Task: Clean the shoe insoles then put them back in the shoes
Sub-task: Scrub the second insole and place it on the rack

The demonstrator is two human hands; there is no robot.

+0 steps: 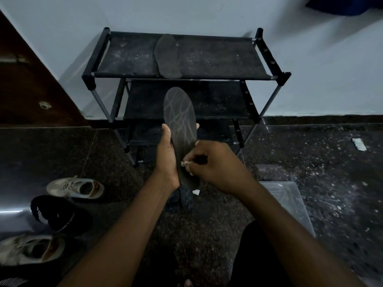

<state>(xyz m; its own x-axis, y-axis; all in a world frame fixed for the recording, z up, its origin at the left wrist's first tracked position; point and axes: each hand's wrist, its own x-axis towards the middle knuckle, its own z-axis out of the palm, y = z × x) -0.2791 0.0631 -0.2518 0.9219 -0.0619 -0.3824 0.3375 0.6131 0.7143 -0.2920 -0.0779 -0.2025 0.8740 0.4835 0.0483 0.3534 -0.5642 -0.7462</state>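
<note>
Dark insole (180, 112) with pale crisscross streaks, held upright in front of the rack (228, 56). Left hand (166, 154) wraps its edge, fingers curled round it. Right hand (215, 164) pinches a small pale rag (185, 163) against the insole's lower half. Second insole (167, 55) lies flat mid top shelf, reaching the front edge. Dark speckled floor (310, 162), pale wall (310, 69). Count: two insoles, two light sneakers (74, 187) (31, 248), one black shoe (56, 214), one clear box (290, 204).

left grip (166, 156) holds insole (180, 112) | right grip (215, 164) pinches pale wipe (185, 163) against it
</note>
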